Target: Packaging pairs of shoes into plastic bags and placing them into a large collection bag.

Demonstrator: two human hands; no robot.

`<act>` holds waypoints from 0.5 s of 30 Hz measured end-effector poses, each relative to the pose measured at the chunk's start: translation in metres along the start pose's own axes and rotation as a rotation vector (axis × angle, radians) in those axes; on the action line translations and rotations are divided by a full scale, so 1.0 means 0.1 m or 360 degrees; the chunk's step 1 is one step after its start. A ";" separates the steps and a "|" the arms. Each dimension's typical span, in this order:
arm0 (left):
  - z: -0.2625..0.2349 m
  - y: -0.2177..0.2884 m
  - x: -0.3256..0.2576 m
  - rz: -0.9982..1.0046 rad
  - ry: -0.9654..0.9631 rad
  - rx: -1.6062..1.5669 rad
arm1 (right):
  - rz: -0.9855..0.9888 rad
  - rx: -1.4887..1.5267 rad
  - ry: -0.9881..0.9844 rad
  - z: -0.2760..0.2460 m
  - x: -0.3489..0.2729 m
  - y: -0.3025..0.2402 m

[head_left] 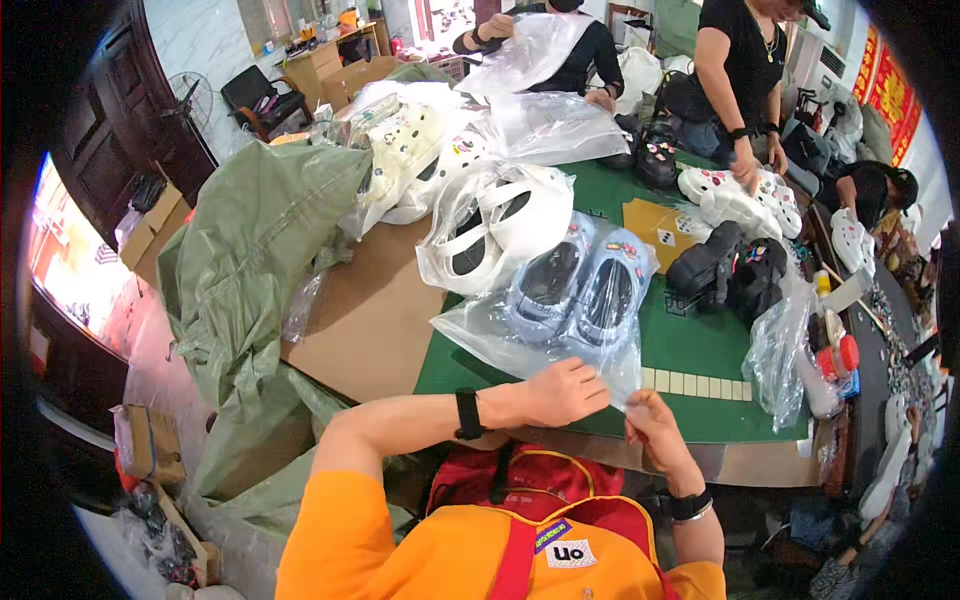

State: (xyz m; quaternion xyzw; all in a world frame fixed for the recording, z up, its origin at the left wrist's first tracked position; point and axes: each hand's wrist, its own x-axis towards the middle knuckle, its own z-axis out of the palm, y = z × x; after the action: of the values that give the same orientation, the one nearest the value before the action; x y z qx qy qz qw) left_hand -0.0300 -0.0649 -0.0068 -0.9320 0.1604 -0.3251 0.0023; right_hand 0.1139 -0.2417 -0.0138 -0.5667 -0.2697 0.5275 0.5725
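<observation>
My left hand (pixel 565 392) and my right hand (pixel 651 427) both pinch the near edge of a clear plastic bag (pixel 480 335) at the front of the green table (pixel 700 345). Inside the bag lies a pair of pale blue clogs (pixel 585 285) with small charms, side by side, toes pointing away from me. A black band sits on each of my wrists. My orange sleeves and a red apron show at the bottom.
A bagged white pair of clogs (pixel 500 225) lies behind the blue pair, with black clogs (pixel 730 270) to the right. A big green sack (pixel 260 240) and brown cardboard (pixel 365 310) lie left. Two people in black handle bags and white clogs at the far side.
</observation>
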 end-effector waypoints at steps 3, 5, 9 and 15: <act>-0.09 0.10 -0.07 0.0083 -0.0057 -0.0145 | 0.0115 -0.0170 -0.0254 -0.06 -0.17 -0.02; -0.10 0.17 -0.20 0.0084 -0.0200 -0.0203 | 0.0206 -0.0140 -0.0347 -0.09 -0.25 0.00; -0.10 0.09 -0.36 -0.0106 -0.0167 0.0228 | 0.0246 -0.0120 -0.0418 -0.10 -0.31 0.07; -0.18 -0.11 -0.20 -0.0526 0.0048 0.0014 | -0.0050 0.0045 0.0034 0.01 -0.21 -0.01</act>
State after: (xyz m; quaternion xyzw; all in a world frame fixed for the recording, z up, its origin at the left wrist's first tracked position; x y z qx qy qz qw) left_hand -0.0520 -0.0465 -0.0036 -0.9407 0.0036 -0.3355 -0.0495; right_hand 0.1076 -0.2599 -0.0066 -0.5598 -0.2650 0.5162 0.5916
